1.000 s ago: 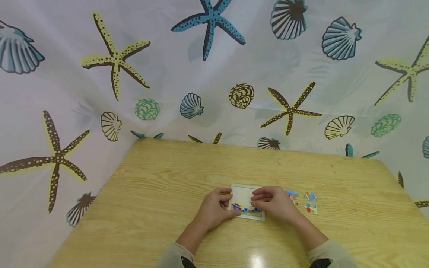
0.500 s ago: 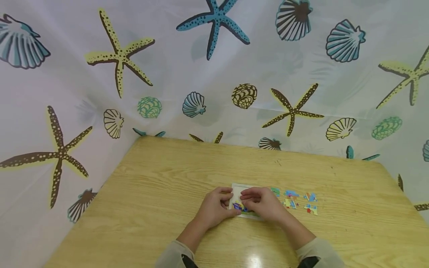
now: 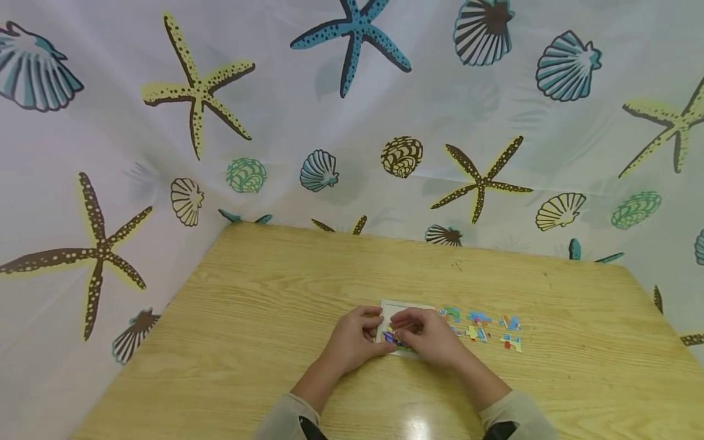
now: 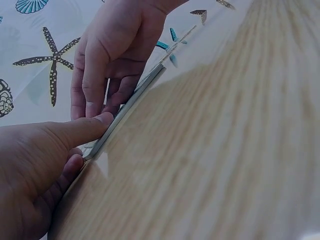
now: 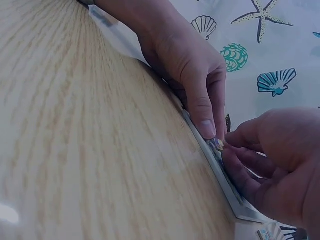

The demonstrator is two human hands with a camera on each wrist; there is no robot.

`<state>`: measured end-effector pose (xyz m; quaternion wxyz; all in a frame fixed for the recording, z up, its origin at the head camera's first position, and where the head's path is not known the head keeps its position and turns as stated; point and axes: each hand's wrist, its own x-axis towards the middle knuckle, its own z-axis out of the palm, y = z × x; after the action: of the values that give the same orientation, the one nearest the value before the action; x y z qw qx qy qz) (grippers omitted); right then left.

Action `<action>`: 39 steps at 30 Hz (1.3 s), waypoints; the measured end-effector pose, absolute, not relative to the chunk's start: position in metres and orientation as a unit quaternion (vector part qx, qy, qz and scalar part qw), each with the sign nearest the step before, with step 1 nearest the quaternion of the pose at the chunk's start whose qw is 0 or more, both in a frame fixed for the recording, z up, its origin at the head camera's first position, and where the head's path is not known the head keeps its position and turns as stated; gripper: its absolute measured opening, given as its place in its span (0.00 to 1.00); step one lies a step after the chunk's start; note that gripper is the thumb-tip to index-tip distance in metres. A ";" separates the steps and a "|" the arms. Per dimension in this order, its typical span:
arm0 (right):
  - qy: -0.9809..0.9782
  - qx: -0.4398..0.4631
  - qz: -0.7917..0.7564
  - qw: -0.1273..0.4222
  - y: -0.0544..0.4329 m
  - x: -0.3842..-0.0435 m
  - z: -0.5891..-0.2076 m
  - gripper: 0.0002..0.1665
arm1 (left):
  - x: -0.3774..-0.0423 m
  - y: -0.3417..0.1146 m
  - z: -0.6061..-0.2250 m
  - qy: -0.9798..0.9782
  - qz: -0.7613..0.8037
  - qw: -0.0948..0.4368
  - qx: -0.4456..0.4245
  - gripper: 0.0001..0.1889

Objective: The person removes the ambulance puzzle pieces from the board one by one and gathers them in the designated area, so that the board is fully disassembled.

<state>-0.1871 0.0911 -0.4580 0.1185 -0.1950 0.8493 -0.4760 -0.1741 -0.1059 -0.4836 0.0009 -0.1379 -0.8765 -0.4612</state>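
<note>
A small jigsaw puzzle tray with a pale rim lies on the table, some coloured pieces fitted along its near side. My left hand grips the tray's left edge, thumb on the near corner and fingers along the side. Over the tray's middle, my right hand pinches a small puzzle piece between thumb and fingertips, low over the fitted pieces. That hand hides much of the tray in the head view. From the left wrist, the tray's grey edge shows under my left thumb.
Right of the tray lie several loose puzzle pieces, among them a blue one, a yellow one and a corner piece. A white cloth printed with starfish and shells hangs behind the wooden table.
My right hand has moved left across the tray toward my left thumb, uncovering more loose pieces on the right. My left hand keeps its grip on the edge. The head view has shifted slightly.
</note>
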 end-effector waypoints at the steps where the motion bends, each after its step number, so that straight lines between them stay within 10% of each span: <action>1: 0.847 -0.189 -0.482 0.120 0.091 -0.187 -0.458 0.12 | -0.174 -0.106 -0.484 -0.877 -0.461 0.001 -0.139 0.34; 39: 0.781 -0.096 -0.593 0.171 0.139 -0.185 -0.450 0.18 | -0.173 -0.104 -0.485 -0.879 -0.459 0.005 -0.129 0.34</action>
<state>-0.1847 0.1395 -0.4496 0.1707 -0.0957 0.7812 -0.5928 -0.1734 -0.1039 -0.4851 0.0047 -0.1293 -0.8787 -0.4594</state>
